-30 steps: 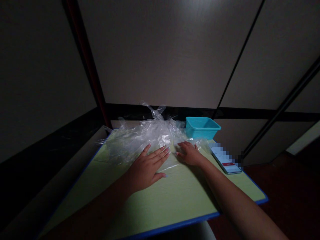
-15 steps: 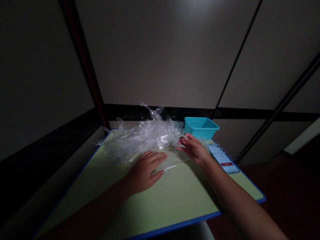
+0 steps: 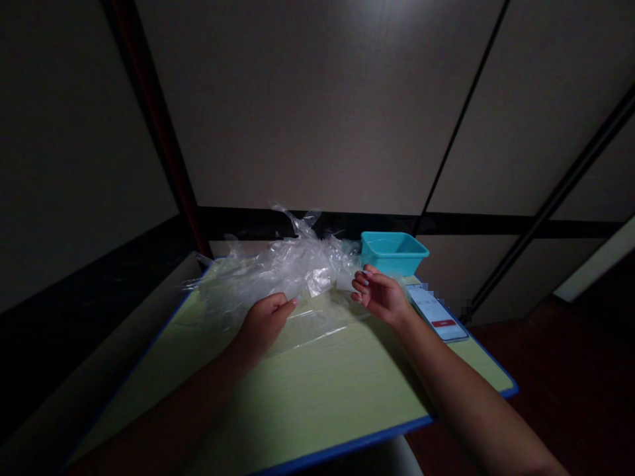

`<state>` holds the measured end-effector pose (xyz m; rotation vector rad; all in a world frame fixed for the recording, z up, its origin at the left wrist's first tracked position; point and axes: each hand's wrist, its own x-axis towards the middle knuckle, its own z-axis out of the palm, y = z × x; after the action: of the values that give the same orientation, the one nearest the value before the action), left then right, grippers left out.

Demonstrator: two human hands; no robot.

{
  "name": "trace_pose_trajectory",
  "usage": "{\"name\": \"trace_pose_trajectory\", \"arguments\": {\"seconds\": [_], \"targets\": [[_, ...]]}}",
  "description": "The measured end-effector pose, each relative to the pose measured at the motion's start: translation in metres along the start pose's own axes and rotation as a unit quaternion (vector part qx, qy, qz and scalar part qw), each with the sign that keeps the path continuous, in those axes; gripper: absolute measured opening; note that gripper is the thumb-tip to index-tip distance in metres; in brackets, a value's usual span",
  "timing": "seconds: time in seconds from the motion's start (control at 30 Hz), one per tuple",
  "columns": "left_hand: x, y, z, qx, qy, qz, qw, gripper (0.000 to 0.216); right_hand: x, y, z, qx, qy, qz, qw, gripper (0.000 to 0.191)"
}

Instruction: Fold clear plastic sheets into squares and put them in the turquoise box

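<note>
A heap of clear plastic bags [image 3: 268, 271] lies at the far side of a pale green table [image 3: 317, 396]. One clear plastic bag [image 3: 317, 311] is spread nearer to me, between my hands. My left hand [image 3: 262, 322] is closed in a pinch on the left edge of that bag. My right hand [image 3: 380, 295] has its fingers curled on the bag's right edge, lifted a little off the table.
A turquoise plastic tub [image 3: 391, 252] stands at the table's far right corner. A phone [image 3: 436, 312] with a lit screen lies beside my right wrist. The table has a blue rim [image 3: 347, 446]. Dark wall panels rise close behind it.
Both hands lay flat on the plastic a second ago. They have since curled and pinched the bag's edges, and the right hand has lifted off the table.
</note>
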<state>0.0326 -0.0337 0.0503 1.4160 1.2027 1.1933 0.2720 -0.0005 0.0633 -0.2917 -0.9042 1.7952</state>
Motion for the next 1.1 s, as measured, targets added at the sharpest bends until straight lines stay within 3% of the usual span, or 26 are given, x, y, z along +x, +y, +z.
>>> {"name": "trace_pose_trajectory", "arguments": {"seconds": [0.3,0.37,0.47,0.53,0.8,0.93,1.1], "targets": [[0.002,0.007,-0.004,-0.169,-0.068,-0.091,0.979,0.030,-0.001,0.001,-0.003,-0.028,-0.012,0.016,0.999,0.014],[0.004,0.008,-0.012,-0.270,-0.113,-0.125,0.948,0.031,-0.002,0.000,-0.002,-0.043,-0.013,0.022,0.999,0.012],[0.009,0.007,-0.021,-0.437,-0.162,-0.157,0.871,0.038,-0.005,-0.001,0.001,-0.054,-0.030,0.034,0.998,0.012],[0.010,0.004,-0.023,-0.482,-0.173,-0.167,0.843,0.043,-0.007,-0.002,0.005,-0.056,-0.046,0.046,0.996,0.014],[0.002,0.006,-0.012,-0.528,-0.339,-0.187,0.756,0.074,-0.009,0.006,0.009,-0.077,-0.117,0.114,0.984,0.012],[0.001,0.008,-0.012,-0.540,-0.374,-0.181,0.732,0.073,-0.008,0.005,0.009,-0.085,-0.115,0.109,0.984,0.010],[0.002,0.006,-0.013,-0.540,-0.391,-0.172,0.726,0.072,-0.009,0.001,0.012,-0.079,-0.095,0.117,0.985,0.014]]}}
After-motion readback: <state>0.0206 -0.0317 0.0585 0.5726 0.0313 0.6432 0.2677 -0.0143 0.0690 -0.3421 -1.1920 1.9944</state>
